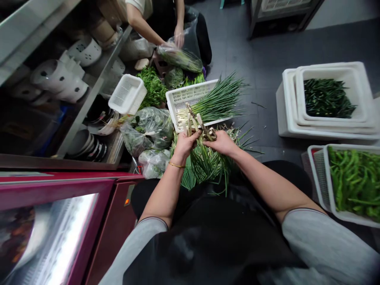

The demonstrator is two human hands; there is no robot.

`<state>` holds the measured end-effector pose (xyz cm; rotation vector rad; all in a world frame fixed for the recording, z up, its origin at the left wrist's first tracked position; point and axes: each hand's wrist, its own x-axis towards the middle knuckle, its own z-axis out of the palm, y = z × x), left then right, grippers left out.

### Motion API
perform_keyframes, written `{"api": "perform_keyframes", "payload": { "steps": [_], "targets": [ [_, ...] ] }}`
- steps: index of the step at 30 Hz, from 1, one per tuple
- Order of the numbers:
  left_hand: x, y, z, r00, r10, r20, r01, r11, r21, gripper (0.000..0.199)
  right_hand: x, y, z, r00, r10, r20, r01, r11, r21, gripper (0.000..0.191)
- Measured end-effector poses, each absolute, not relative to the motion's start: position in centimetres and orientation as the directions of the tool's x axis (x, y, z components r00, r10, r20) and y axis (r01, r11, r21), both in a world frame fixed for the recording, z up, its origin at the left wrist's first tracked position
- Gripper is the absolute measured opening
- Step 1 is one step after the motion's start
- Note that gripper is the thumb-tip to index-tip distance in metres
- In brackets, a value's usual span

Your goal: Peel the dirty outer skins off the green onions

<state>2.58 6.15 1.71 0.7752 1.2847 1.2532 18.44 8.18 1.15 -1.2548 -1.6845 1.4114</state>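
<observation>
My left hand is closed round a bunch of green onions, whose pale stalk ends point up and whose green leaves hang toward my lap. Touching the bunch from the other side, my right hand has its fingers closed on brownish, dirty root ends. Just beyond both hands, a white perforated basket holds long green onions with their leaves over its right side. More loose green onions lie below my hands.
A person's hands handle a bagged vegetable ahead. Left are a small white basket, bagged greens, a metal shelf and a red cabinet. Right are stacked white bins and a basket of green peppers.
</observation>
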Motion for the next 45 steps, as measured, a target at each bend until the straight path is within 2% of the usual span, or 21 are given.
{"api": "perform_keyframes", "payload": {
  "steps": [3,7,11,15,21,29,34,36,38,40,43,45],
  "targets": [
    [2.7,5.7,0.9,-0.037,0.961,-0.274,-0.227,0.259,0.939,0.046,19.1,8.3,1.5,-0.425,0.883,-0.199,0.287,-0.077,-0.955,0.02],
    [2.7,4.9,0.1,0.166,0.956,-0.242,-0.207,0.273,0.939,0.048,19.2,8.2,2.6,-0.415,0.865,-0.281,0.094,-0.266,-0.959,0.013],
    [2.1,4.3,-1.0,0.187,0.962,-0.199,-0.11,0.222,0.969,0.04,20.1,8.9,4.1,-0.386,0.876,-0.289,-0.114,-0.356,-0.927,0.018],
    [0.7,3.7,-2.4,0.185,0.943,-0.276,0.01,0.28,0.96,0.028,23.7,10.9,6.1,-0.254,0.931,-0.262,-0.313,-0.335,-0.889,0.022],
    [-1.5,3.1,-3.9,0.252,0.895,-0.369,0.197,0.325,0.925,0.027,27.4,11.7,7.9,-0.115,0.971,-0.21,-0.286,-0.235,-0.929,0.03],
    [-4.7,3.5,-5.4,0.247,0.885,-0.395,0.399,0.279,0.874,0.026,26.2,10.8,7.3,-0.219,0.947,-0.234,-0.246,-0.285,-0.926,0.029],
    [-6.2,3.1,-7.1,0.233,0.848,-0.476,0.455,0.337,0.824,0.025,27.6,10.5,8.8,-0.174,0.962,-0.209,-0.23,-0.246,-0.942,0.032],
    [-6.5,2.8,-7.8,0.164,0.841,-0.515,0.429,0.409,0.805,0.024,28.5,10.7,9.5,-0.151,0.974,-0.169,-0.272,-0.205,-0.94,0.03],
    [-6.4,2.6,-7.9,0.098,0.857,-0.506,0.331,0.452,0.828,0.03,28.8,11.1,9.2,-0.134,0.979,-0.151,-0.297,-0.185,-0.937,0.024],
    [-5.8,2.8,-7.3,0.046,0.883,-0.467,0.217,0.447,0.868,0.038,28.3,11.6,8.0,-0.132,0.972,-0.192,-0.266,-0.222,-0.938,0.022],
    [-4.7,3.4,-5.1,0.019,0.911,-0.411,0.137,0.405,0.904,0.045,26.7,12.2,5.6,-0.17,0.947,-0.271,-0.215,-0.304,-0.928,0.038],
    [-4.2,3.5,-3.2,0.022,0.932,-0.362,0.09,0.359,0.929,0.045,26.1,12.5,4.5,-0.215,0.942,-0.259,-0.237,-0.307,-0.921,0.043]
  ]
}}
